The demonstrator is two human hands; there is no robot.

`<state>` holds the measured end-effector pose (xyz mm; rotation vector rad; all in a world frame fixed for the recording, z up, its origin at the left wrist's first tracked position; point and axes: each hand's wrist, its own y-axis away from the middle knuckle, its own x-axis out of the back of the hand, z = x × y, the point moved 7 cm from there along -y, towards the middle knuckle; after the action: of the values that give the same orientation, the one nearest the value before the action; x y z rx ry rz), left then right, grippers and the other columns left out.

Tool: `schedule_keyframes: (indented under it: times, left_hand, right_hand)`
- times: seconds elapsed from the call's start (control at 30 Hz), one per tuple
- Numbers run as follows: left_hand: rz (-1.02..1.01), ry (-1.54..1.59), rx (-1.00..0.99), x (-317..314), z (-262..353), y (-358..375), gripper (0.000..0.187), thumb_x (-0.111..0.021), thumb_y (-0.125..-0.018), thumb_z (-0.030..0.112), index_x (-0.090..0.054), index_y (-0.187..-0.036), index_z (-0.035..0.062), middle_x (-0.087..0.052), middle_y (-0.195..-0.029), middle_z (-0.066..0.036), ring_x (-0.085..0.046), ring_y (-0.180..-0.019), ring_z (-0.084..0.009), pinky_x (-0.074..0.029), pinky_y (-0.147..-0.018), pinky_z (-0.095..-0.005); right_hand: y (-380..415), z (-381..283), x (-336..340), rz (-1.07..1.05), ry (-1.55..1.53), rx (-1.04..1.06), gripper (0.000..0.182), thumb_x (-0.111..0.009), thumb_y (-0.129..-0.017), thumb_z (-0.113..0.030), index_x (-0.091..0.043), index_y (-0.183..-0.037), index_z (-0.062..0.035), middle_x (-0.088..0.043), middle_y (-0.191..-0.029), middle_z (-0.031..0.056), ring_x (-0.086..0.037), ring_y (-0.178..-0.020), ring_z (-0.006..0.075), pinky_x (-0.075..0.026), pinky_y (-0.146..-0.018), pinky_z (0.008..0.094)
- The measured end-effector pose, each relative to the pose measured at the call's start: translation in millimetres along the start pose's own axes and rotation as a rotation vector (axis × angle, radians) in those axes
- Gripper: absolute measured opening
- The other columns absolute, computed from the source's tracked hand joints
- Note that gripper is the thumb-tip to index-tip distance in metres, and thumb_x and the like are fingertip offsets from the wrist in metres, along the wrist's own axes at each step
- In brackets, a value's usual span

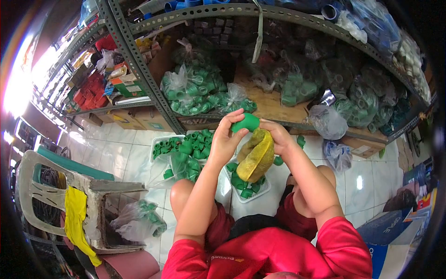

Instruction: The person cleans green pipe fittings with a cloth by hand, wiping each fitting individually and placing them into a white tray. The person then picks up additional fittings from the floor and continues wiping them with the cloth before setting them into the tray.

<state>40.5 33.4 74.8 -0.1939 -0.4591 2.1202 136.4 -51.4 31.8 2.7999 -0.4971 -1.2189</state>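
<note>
Between both hands is a green pipe fitting (245, 122), held up above the floor. My left hand (227, 135) has its fingers and thumb around the fitting's left side. At the fitting's right end is my right hand (277, 137), which also grips a dirty yellow cloth (256, 157) that hangs down. Below the cloth, a white tray (253, 199) holds green fittings and is partly hidden. Farther left, another white tray (153, 156) is filled with small green fittings, with a clear plastic bag (174, 169) of green fittings in front of it.
A metal shelf (148, 79) with bagged green fittings (195, 86) spans the front. At left is a worn plastic chair (35, 186) with a yellow cloth (75, 214); a bag of fittings (141, 218) lies beside it. Blue boxes (383, 228) stand at right.
</note>
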Motion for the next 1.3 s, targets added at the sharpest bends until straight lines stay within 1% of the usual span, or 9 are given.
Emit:
schedule_keyframes:
  times: [0.17, 0.27, 0.37, 0.7, 0.93, 1.0, 1.13, 1.2, 1.3]
  left_hand:
    - [-0.04, 0.295, 0.047, 7, 6, -1, 0.036, -0.044, -0.09, 0.02, -0.041, -0.123, 0.0047, -0.037, -0.132, -0.008, -0.036, -0.119, -0.0167, -0.026, -0.099, -0.0308]
    - [0.12, 0.232, 0.505, 30, -37, 8, 0.059, -0.03, -0.089, 0.052, -0.045, -0.118, 0.0016, -0.055, -0.108, -0.009, -0.054, -0.094, -0.0166, -0.044, -0.079, -0.0301]
    - [-0.106, 0.2, 0.803, 24, -48, 21, 0.066, -0.027, -0.087, 0.058, -0.052, -0.106, 0.001, -0.06, -0.089, -0.009, -0.058, -0.072, -0.0159, -0.048, -0.061, -0.0279]
    - [-0.015, 0.191, 0.763, 33, -36, 18, 0.06, -0.034, -0.087, 0.055, -0.05, -0.111, 0.0019, -0.059, -0.094, -0.01, -0.059, -0.073, -0.016, -0.05, -0.063, -0.0279]
    - [-0.102, 0.163, 0.581, 31, -34, 14, 0.048, -0.045, -0.088, 0.042, -0.046, -0.12, 0.0056, -0.056, -0.102, -0.003, -0.054, -0.088, -0.0126, -0.047, -0.069, -0.0265]
    - [-0.122, 0.177, 0.449, 31, -24, 8, 0.046, -0.051, -0.087, 0.031, -0.042, -0.125, 0.007, -0.053, -0.109, -0.002, -0.051, -0.094, -0.0112, -0.044, -0.073, -0.0238]
    - [-0.209, 0.166, 0.353, 23, -1, 6, 0.05, -0.055, -0.083, 0.015, -0.037, -0.13, 0.0079, -0.05, -0.117, -0.003, -0.047, -0.103, -0.0113, -0.04, -0.082, -0.0233]
    - [-0.313, 0.295, 0.261, 13, 12, 7, 0.058, -0.056, -0.078, 0.002, -0.034, -0.132, 0.0094, -0.046, -0.124, -0.003, -0.045, -0.107, -0.0116, -0.035, -0.09, -0.0245]
    - [-0.449, 0.301, 0.235, 9, 11, 11, 0.065, -0.06, -0.076, 0.007, -0.031, -0.134, 0.0079, -0.039, -0.132, -0.007, -0.04, -0.117, -0.0153, -0.029, -0.098, -0.0284]
  right_hand:
    - [0, -13, -3, 0.032, 0.412, 0.326, 0.017, -0.054, -0.084, -0.016, -0.048, -0.097, -0.0063, -0.056, -0.086, 0.0025, -0.055, -0.076, 0.0127, -0.045, -0.067, 0.0271]
    - [18, -31, -27, 0.158, 0.941, 0.727, 0.016, -0.055, -0.084, -0.013, -0.047, -0.096, -0.0053, -0.056, -0.089, 0.0044, -0.054, -0.082, 0.016, -0.043, -0.071, 0.0293]
    - [30, -25, -44, 0.151, 1.301, 0.855, 0.021, -0.058, -0.077, -0.008, -0.049, -0.097, -0.0058, -0.057, -0.091, 0.0123, -0.057, -0.085, 0.0278, -0.044, -0.072, 0.0328]
    - [32, -19, -63, -0.008, 1.627, 0.864, 0.025, -0.059, -0.072, -0.006, -0.05, -0.096, -0.0054, -0.057, -0.09, 0.0118, -0.056, -0.083, 0.0305, -0.045, -0.071, 0.0337]
    - [30, -25, -48, 0.14, 1.363, 0.829, 0.022, -0.058, -0.075, -0.003, -0.049, -0.095, -0.0045, -0.058, -0.088, 0.0096, -0.058, -0.082, 0.0223, -0.045, -0.072, 0.0294]
    - [23, -23, -38, 0.113, 0.996, 0.643, 0.02, -0.058, -0.078, -0.005, -0.049, -0.096, -0.0029, -0.058, -0.087, 0.0058, -0.057, -0.082, 0.0153, -0.044, -0.073, 0.0265]
    - [11, -16, -19, 0.075, 0.969, 0.535, 0.021, -0.06, -0.079, -0.014, -0.05, -0.093, -0.0016, -0.058, -0.087, 0.0062, -0.056, -0.08, 0.0131, -0.045, -0.07, 0.027]
    - [6, 11, -5, 0.045, 0.476, 0.04, 0.023, -0.062, -0.077, -0.014, -0.052, -0.093, -0.0013, -0.058, -0.087, 0.0052, -0.055, -0.076, 0.0114, -0.045, -0.068, 0.0252]
    - [9, 15, -3, -0.045, 0.35, -0.058, 0.023, -0.063, -0.076, -0.013, -0.052, -0.093, -0.0019, -0.057, -0.085, 0.0039, -0.055, -0.074, 0.0099, -0.044, -0.067, 0.0239]
